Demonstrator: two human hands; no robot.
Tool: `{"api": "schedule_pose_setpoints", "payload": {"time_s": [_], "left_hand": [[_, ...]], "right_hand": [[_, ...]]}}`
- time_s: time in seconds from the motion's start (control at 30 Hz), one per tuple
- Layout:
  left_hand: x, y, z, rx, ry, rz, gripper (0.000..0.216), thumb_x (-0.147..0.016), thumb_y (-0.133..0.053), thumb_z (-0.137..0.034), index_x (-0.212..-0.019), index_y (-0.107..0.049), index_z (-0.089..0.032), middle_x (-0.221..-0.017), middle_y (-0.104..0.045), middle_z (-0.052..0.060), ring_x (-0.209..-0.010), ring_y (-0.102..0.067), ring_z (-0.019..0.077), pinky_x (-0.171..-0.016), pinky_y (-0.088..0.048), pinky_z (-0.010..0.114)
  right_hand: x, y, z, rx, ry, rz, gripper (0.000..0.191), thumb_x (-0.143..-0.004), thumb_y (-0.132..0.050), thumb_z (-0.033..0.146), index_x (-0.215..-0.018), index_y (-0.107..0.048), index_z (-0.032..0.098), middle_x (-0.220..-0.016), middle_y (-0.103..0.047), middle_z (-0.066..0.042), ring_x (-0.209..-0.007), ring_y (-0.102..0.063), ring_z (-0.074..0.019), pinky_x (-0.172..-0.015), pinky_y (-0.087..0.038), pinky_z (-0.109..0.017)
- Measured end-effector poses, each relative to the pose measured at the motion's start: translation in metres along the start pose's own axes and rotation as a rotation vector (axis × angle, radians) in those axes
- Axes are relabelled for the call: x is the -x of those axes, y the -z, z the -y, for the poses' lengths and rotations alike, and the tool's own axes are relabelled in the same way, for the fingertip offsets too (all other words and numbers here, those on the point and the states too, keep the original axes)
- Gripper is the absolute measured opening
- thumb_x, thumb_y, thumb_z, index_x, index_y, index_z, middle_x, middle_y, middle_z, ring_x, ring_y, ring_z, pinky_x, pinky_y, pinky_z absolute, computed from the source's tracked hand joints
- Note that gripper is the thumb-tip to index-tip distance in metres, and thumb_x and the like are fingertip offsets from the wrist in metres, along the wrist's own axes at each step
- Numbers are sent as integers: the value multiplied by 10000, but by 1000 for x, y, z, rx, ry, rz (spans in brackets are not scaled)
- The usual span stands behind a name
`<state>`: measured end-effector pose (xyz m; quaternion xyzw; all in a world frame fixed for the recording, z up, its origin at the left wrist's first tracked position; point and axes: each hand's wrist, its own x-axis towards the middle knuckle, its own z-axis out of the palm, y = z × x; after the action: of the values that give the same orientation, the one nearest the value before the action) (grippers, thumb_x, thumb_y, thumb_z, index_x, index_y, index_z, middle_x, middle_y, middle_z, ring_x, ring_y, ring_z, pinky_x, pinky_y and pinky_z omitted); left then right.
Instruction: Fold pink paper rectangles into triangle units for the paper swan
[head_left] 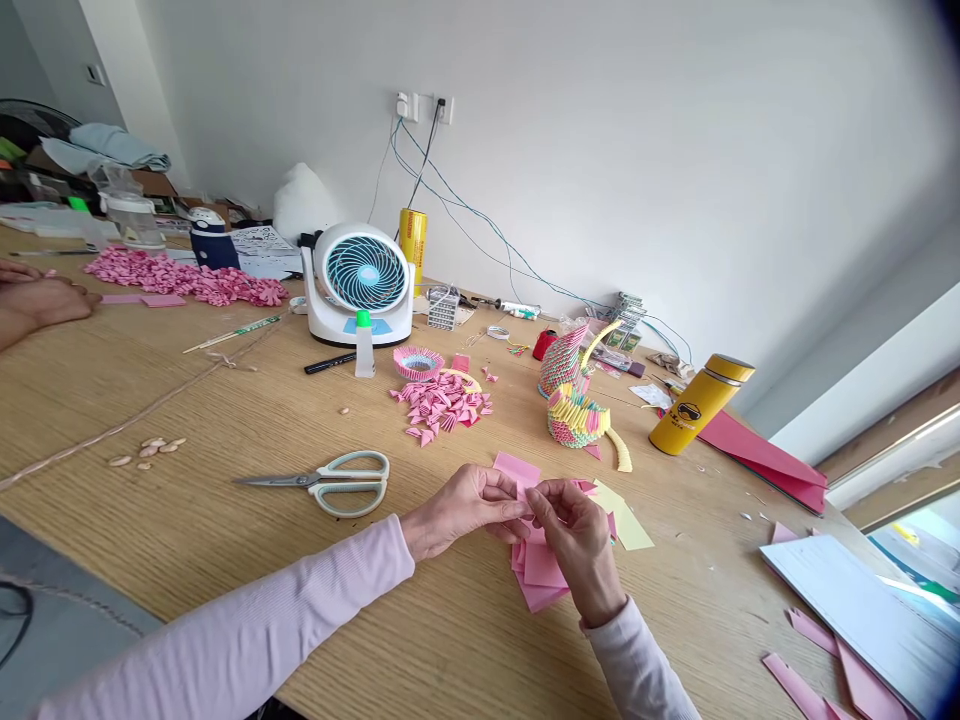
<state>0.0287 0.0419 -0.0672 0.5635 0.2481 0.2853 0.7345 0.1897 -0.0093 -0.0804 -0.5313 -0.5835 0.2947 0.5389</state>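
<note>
My left hand (463, 507) and my right hand (576, 540) meet over the wooden table (225, 560), both pinching a small pink paper slip (515, 470) between their fingertips. Under the hands lies a loose stack of pink paper rectangles (537, 572), with a few yellow slips (628, 520) just to the right. A pile of folded pink paper triangles (441, 405) sits a little farther back. Beyond that stands a multicoloured folded-paper model (574, 395).
Scissors (330, 482) lie left of my hands. A small white fan (361, 283), a glue bottle (364, 345), a yellow flask (699, 403), pink sheets (765, 455) and white paper (855, 610) are around. Another person's hand (34, 300) rests at far left near a pink heap (180, 277).
</note>
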Motion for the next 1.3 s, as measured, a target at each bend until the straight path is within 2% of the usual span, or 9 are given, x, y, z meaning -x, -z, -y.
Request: {"api": "schedule_pose_setpoints", "payload": {"time_s": [0.17,0.3,0.43,0.63,0.77,0.97,1.17,1.3], "left_hand": [[3,0,-7,30,6,-39,389,-686,-755,-390,-900,-660,-80,-872,-699,117,-744,-678,188,-625,-500,263],[3,1,-6,18,22,-17,365,-704,-745,-375,-904,-658,-83,-856,-702,107,-734,-674,174,-633,-503,260],[1,4,-2,67,13,-31,343,-714,-743,-363,-917,-639,-107,-849,-702,90,-773,-674,174,-656,-505,256],[-1,4,-1,94,-39,-30,322,-729,-735,-356,-930,-641,-123,-818,-691,68,-753,-655,149,-685,-508,262],[-2,3,-1,74,-42,-60,325,-712,-746,-356,-920,-648,-126,-760,-669,40,-702,-641,140,-689,-512,277],[0,1,-4,10,-52,-48,344,-740,-706,-402,-904,-648,-105,-784,-657,66,-685,-605,131,-661,-520,281],[0,-4,-2,-65,-64,-73,342,-687,-738,-419,-751,-603,-111,-644,-593,14,-587,-564,116,-586,-522,276],[-1,-4,0,-77,-74,-84,346,-697,-727,-425,-760,-594,-111,-653,-599,22,-599,-589,132,-573,-528,279]], "right_hand": [[2,5,4,182,58,0,298,-785,-667,428,-947,-652,179,-754,-686,-57,-664,-632,-183,-519,-453,-250],[3,6,6,277,126,-21,226,-830,-616,400,-858,-691,189,-743,-695,-56,-632,-632,-180,-542,-464,-265],[3,5,9,194,35,-20,290,-829,-598,452,-784,-687,179,-704,-689,-55,-609,-639,-187,-566,-484,-276],[3,7,14,-114,-208,87,363,-769,-647,513,-763,-699,154,-637,-663,-47,-493,-557,-139,-449,-445,-235],[2,10,11,-245,-300,120,363,-729,-685,516,-769,-711,156,-662,-648,-42,-530,-539,-141,-441,-435,-223],[2,9,13,-221,-300,170,376,-718,-682,524,-652,-668,154,-561,-556,5,-485,-460,-107,-428,-385,-199],[3,2,17,-199,-238,197,351,-721,-680,505,-685,-702,157,-586,-639,-26,-498,-547,-138,-459,-443,-234],[3,2,12,-170,-237,171,360,-733,-670,504,-674,-681,150,-584,-650,-34,-501,-578,-153,-469,-464,-246]]}}
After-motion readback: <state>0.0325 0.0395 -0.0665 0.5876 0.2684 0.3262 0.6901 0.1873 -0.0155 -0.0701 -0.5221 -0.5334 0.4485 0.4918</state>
